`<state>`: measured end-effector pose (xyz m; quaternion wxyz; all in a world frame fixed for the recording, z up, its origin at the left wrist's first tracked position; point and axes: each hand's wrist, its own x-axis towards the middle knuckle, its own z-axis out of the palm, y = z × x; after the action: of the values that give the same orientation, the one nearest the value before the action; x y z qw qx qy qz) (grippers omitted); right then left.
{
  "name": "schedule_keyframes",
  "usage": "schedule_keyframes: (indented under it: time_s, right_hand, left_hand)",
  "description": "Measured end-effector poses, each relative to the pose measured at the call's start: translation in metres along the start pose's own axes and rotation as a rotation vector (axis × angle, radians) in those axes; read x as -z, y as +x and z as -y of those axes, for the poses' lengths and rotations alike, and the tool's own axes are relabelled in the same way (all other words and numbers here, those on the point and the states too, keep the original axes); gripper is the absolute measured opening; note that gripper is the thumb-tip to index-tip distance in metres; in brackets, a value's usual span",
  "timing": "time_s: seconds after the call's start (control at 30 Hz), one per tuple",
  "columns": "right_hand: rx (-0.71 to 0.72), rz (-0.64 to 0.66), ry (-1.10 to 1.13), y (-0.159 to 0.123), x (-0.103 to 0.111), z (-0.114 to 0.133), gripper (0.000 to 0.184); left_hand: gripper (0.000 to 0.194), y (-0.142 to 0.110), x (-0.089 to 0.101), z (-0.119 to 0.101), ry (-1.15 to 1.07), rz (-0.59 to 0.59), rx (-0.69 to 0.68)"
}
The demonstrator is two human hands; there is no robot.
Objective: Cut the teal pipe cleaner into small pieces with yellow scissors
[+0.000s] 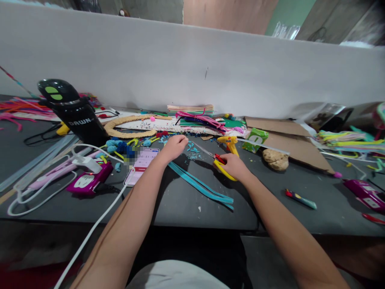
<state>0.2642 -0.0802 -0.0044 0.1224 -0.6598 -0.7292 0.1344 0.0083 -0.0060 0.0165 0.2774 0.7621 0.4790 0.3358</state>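
My right hand (236, 165) grips a pair of scissors (221, 165) with red and yellow handles. Their blades point left toward my left hand (177, 147), whose fingers are closed in a pinch; whatever they hold is too small to make out. Small turquoise clippings (193, 151) lie on the table between the two hands. Below, a bundle of long turquoise pipe cleaners (200, 185) stretches from under my left hand toward the front right. Just beyond my right hand stands a yellow glue gun (229, 143).
At left are a black bottle (76, 116), a phone (146, 160) and a purple power strip (90, 178) with white cables. A cardboard ring (116, 127) lies behind. To the right are a green box (255, 140), a brown lump (276, 159), cardboard (303, 148) and a utility knife (300, 199).
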Motion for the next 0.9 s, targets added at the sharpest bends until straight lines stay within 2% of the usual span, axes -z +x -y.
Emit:
schedule_keyframes:
  time_s: [0.53, 0.73, 0.9]
  right_hand:
    - [-0.015, 0.004, -0.029, 0.0014, -0.0006, 0.0011, 0.029]
    - [-0.02, -0.026, 0.003, 0.0002, -0.0005, 0.0, 0.036]
    - [-0.03, 0.008, 0.012, -0.0007, 0.0008, 0.0015, 0.034]
  left_hand:
    - [0.029, 0.0006, -0.0007, 0.0027, 0.017, 0.007, -0.013]
    - [0.029, -0.0003, 0.0005, -0.001, -0.003, 0.005, -0.007]
    - [0.028, -0.0001, 0.0003, 0.0004, -0.016, 0.002, -0.002]
